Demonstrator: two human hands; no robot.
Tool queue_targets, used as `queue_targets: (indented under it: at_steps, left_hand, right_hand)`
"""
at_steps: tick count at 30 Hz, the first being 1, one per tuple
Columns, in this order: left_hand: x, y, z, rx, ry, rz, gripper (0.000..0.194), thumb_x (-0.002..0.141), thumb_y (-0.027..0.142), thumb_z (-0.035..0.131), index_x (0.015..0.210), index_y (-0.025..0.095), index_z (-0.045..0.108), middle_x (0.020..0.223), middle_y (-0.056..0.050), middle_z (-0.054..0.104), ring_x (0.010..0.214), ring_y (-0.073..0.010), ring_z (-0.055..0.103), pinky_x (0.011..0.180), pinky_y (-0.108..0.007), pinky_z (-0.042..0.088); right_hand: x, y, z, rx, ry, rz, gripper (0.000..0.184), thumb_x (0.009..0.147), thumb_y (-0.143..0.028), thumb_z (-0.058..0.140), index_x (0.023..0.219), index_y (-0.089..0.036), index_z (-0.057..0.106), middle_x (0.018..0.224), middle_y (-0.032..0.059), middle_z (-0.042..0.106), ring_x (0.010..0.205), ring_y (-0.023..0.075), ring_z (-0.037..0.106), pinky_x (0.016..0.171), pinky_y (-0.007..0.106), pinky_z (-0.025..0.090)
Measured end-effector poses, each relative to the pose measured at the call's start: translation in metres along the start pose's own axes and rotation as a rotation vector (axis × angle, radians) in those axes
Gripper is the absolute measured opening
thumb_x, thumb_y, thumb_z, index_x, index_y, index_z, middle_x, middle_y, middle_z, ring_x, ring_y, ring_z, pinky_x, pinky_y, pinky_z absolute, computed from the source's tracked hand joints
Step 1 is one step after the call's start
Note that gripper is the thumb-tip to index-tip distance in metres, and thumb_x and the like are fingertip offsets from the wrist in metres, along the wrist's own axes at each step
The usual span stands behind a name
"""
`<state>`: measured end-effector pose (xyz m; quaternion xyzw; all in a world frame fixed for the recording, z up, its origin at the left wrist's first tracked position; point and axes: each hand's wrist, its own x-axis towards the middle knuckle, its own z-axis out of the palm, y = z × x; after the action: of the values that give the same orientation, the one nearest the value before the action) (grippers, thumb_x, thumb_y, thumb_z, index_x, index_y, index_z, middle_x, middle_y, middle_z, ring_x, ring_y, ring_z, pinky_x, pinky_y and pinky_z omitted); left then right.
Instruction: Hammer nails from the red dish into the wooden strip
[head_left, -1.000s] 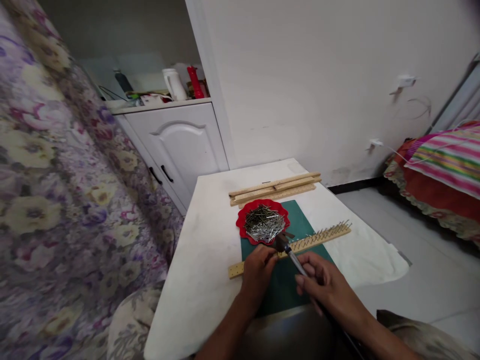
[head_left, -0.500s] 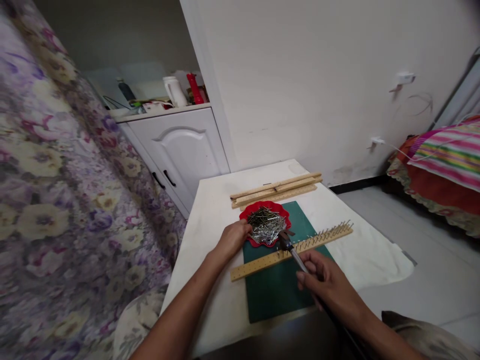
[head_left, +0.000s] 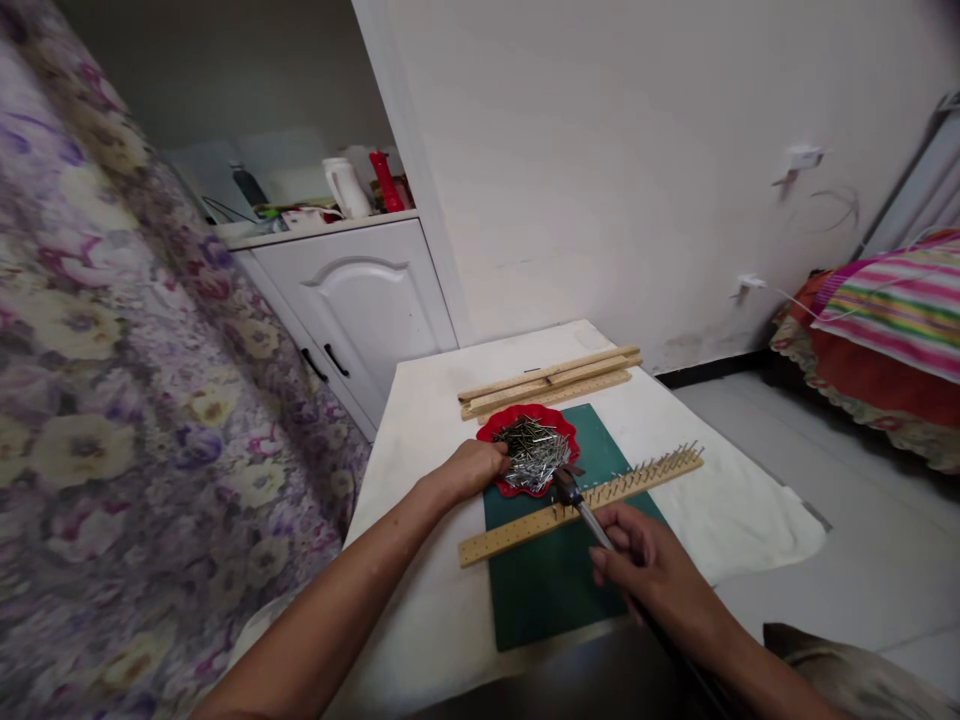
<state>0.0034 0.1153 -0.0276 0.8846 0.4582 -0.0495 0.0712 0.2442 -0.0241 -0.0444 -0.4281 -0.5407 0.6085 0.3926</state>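
Observation:
My left hand (head_left: 480, 465) reaches over the left rim of a scalloped red bowl (head_left: 489, 432), its fingers curled down at the heap of nails (head_left: 532, 450). Whatever its fingertips pinch is hidden. A hammer (head_left: 589, 518) is gripped by its shaft in my right hand (head_left: 652, 560). The hammer's head lies just over a long wooden strip (head_left: 510, 535) with rows of small holes. Many nails stand in the right part of this strip, leaning; the left part shows bare holes. Under strip and bowl is a green mat (head_left: 551, 590).
More wooden strips (head_left: 551, 380) lie at the back of the cloth-covered table (head_left: 420, 400). Behind stands a white cabinet (head_left: 375, 290) with a jug (head_left: 347, 188) on top. A floral curtain (head_left: 82, 400) hangs at the left, and a bed (head_left: 885, 350) stands at the right.
My left hand has moved slightly right, farther over the nails in the bowl. My right hand keeps the hammer in nearly the same place. The view has shifted slightly.

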Motion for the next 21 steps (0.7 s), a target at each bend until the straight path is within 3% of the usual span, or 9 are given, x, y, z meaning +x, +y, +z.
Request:
queue_targets:
  at_steps: [7, 12, 15, 21]
  left_hand:
    - [-0.028, 0.014, -0.011, 0.02, 0.105, 0.09, 0.019, 0.082, 0.015, 0.043, 0.073, 0.02, 0.059, 0.077, 0.001, 0.057, 0.065, -0.0119, 0.05, 0.057, -0.022, 0.031]
    - [-0.052, 0.055, -0.004, -0.079, 0.258, 0.158, 0.024, 0.089, 0.018, 0.036, 0.092, 0.022, 0.059, 0.089, -0.001, 0.058, 0.076, -0.0122, 0.054, 0.063, -0.02, 0.037]
    - [-0.063, 0.082, 0.008, -0.174, 0.296, 0.181, 0.024, 0.091, 0.02, 0.036, 0.09, 0.02, 0.06, 0.083, -0.002, 0.056, 0.072, -0.0109, 0.053, 0.062, -0.019, 0.038]
    - [-0.073, 0.108, 0.019, -0.448, 0.395, 0.172, 0.02, 0.089, 0.021, 0.042, 0.085, 0.018, 0.061, 0.079, -0.002, 0.054, 0.07, -0.0105, 0.052, 0.062, -0.02, 0.038]
  right_hand:
    - [0.001, -0.002, 0.001, 0.019, 0.017, -0.001, 0.011, 0.079, -0.028, 0.055, 0.085, -0.02, 0.05, 0.061, -0.0059, 0.055, 0.035, 0.0048, 0.037, 0.032, 0.015, 0.031]
    - [0.006, 0.002, 0.004, -0.004, 0.112, -0.075, 0.014, 0.076, -0.024, 0.06, 0.087, -0.019, 0.053, 0.062, -0.0053, 0.055, 0.047, 0.0088, 0.047, 0.042, 0.017, 0.035]
    - [0.009, 0.006, 0.005, -0.031, 0.153, -0.149, 0.014, 0.076, -0.018, 0.06, 0.088, -0.019, 0.054, 0.067, -0.0041, 0.058, 0.06, 0.0109, 0.052, 0.054, 0.019, 0.04]
    - [0.011, 0.011, 0.004, 0.055, 0.108, -0.077, 0.016, 0.074, -0.018, 0.059, 0.089, -0.019, 0.052, 0.063, -0.0061, 0.054, 0.042, 0.0063, 0.039, 0.034, 0.014, 0.031]
